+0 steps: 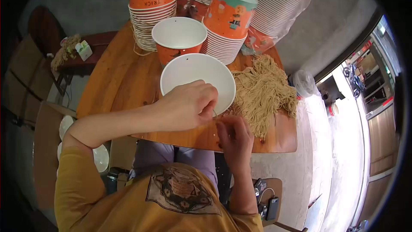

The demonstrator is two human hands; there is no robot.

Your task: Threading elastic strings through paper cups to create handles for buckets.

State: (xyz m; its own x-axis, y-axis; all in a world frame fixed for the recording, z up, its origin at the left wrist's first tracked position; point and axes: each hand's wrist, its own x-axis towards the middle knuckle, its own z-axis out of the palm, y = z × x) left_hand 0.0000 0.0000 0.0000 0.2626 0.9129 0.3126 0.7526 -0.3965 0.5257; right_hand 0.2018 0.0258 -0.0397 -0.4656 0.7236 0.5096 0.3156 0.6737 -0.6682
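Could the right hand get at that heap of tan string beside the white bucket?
Probably yes. The right hand lies at the near edge of the string heap, beside the white bucket, and nothing shows between them.

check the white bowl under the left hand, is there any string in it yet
No, the white bowl shows a bare inside, while the tan string pile lies beside it on the wooden table.

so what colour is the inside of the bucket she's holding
Plain white inside the paper bucket, seen in the head view.

White paper bucket (195, 75) upright, open, table-centre.
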